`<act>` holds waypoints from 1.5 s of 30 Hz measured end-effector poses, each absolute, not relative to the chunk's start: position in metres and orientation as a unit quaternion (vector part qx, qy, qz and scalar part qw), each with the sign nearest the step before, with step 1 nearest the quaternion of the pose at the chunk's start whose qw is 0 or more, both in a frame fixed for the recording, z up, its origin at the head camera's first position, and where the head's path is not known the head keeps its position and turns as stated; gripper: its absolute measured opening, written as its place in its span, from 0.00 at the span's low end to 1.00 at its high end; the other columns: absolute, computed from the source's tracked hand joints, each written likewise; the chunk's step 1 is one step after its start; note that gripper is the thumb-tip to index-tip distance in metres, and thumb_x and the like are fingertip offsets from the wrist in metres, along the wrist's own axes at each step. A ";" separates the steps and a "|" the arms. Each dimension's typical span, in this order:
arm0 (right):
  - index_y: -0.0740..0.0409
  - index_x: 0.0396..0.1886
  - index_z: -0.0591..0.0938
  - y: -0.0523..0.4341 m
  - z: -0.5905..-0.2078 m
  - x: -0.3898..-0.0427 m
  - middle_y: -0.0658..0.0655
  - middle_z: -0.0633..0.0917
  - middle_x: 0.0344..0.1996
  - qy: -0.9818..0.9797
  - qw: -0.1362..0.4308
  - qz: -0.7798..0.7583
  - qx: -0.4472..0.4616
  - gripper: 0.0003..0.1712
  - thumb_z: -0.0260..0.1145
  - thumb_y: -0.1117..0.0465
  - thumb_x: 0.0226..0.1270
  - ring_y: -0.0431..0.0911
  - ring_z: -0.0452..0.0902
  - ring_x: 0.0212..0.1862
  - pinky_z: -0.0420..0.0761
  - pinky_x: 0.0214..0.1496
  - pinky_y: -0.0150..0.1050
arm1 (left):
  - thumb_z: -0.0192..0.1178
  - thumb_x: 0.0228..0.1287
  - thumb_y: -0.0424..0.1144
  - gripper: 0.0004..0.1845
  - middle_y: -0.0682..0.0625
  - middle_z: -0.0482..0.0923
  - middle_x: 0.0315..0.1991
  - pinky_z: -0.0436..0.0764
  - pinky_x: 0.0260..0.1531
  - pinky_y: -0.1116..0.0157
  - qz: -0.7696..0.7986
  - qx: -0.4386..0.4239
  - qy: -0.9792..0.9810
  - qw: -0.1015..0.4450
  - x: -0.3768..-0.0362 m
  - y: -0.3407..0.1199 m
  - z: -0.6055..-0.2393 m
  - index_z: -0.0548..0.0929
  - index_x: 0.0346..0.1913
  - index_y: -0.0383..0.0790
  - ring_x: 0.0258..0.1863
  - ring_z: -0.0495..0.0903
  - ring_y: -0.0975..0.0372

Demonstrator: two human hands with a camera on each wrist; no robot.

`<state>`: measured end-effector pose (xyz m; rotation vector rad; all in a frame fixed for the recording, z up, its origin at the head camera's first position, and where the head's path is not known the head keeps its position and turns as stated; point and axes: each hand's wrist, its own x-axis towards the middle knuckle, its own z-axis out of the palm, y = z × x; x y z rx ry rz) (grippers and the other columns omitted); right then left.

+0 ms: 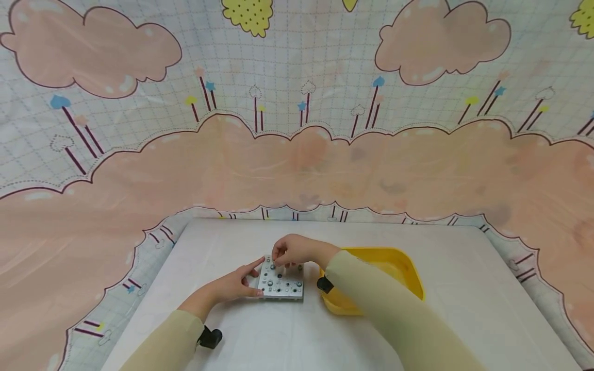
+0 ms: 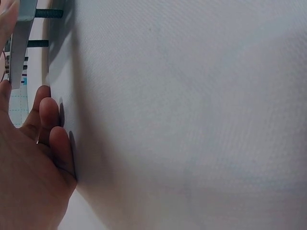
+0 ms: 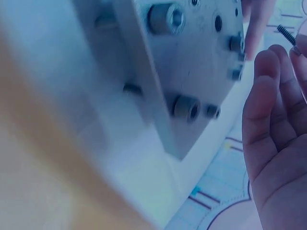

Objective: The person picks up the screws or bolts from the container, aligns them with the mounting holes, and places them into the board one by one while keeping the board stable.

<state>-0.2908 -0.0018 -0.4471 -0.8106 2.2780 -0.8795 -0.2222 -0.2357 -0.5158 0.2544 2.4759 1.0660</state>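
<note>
**Two hands at a small metal plate studded with bolts**

A square, light-grey metal plate (image 1: 281, 281) with rows of threaded holes and dark socket-head bolts lies on the white-covered table (image 1: 260, 340), near its middle and just left of a yellow plastic tray (image 1: 408, 268).

The left hand (image 1: 238, 284) rests on the table at the plate's left edge, with its forefinger stretched along the far corner and its thumb against the near side, so it steadies the plate between them. The left wrist view shows the other fingers (image 2: 53, 124) curled loosely against the cloth, and the plate's edge (image 2: 21, 38) with bolt shanks poking out beneath it.

The right hand (image 1: 290, 251) hovers over the plate's far edge, fingertips bunched downward. In the right wrist view, a thin dark threaded screw (image 3: 287, 34) shows at its fingertips, pinched there, beside the plate's face (image 3: 201, 62).

A pink cloud-patterned cloth (image 1: 297, 154) hangs behind the table.
</note>
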 end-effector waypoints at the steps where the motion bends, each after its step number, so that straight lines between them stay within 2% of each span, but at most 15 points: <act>1: 0.49 0.34 0.84 -0.005 -0.447 -0.289 0.49 0.82 0.28 0.852 0.278 -0.323 -0.303 0.03 0.67 0.61 0.68 0.42 0.76 0.31 0.76 0.32 0.34 | 0.75 0.53 0.53 0.53 0.49 0.68 0.57 0.67 0.37 0.60 0.384 0.091 0.893 0.217 -0.222 -0.236 -0.516 0.55 0.79 0.59 0.39 0.67 0.58; 8: 0.52 0.33 0.83 -0.023 -0.450 -0.283 0.47 0.80 0.27 0.866 0.262 -0.293 -0.309 0.02 0.68 0.61 0.66 0.41 0.75 0.30 0.73 0.32 0.33 | 0.74 0.53 0.54 0.53 0.49 0.69 0.57 0.67 0.37 0.60 0.370 0.091 0.900 0.213 -0.221 -0.236 -0.514 0.55 0.79 0.56 0.40 0.67 0.58; 15: 0.49 0.29 0.82 -0.032 -0.457 -0.281 0.46 0.78 0.27 0.886 0.235 -0.237 -0.323 0.05 0.69 0.60 0.66 0.39 0.73 0.30 0.72 0.33 0.32 | 0.74 0.53 0.54 0.53 0.50 0.69 0.59 0.68 0.38 0.60 0.368 0.092 0.900 0.216 -0.222 -0.235 -0.514 0.56 0.79 0.54 0.42 0.67 0.59; 36: 0.45 0.33 0.85 -0.039 -0.463 -0.278 0.44 0.79 0.27 0.898 0.192 -0.170 -0.357 0.03 0.68 0.59 0.67 0.37 0.72 0.30 0.73 0.33 0.32 | 0.75 0.53 0.53 0.53 0.49 0.70 0.60 0.68 0.38 0.60 0.370 0.088 0.901 0.208 -0.221 -0.233 -0.510 0.56 0.78 0.50 0.40 0.68 0.60; 40: 0.45 0.36 0.86 -0.038 -0.462 -0.278 0.44 0.79 0.28 0.897 0.196 -0.174 -0.356 0.02 0.68 0.58 0.68 0.38 0.73 0.31 0.74 0.35 0.32 | 0.75 0.53 0.53 0.53 0.49 0.70 0.60 0.68 0.38 0.60 0.372 0.085 0.900 0.209 -0.221 -0.235 -0.512 0.56 0.78 0.50 0.40 0.68 0.59; 45: 0.44 0.39 0.86 -0.030 -0.457 -0.280 0.45 0.80 0.30 0.892 0.219 -0.211 -0.335 0.03 0.70 0.58 0.66 0.39 0.74 0.33 0.75 0.34 0.33 | 0.75 0.52 0.54 0.53 0.50 0.69 0.59 0.68 0.38 0.60 0.363 0.080 0.904 0.212 -0.222 -0.236 -0.515 0.56 0.78 0.56 0.40 0.68 0.60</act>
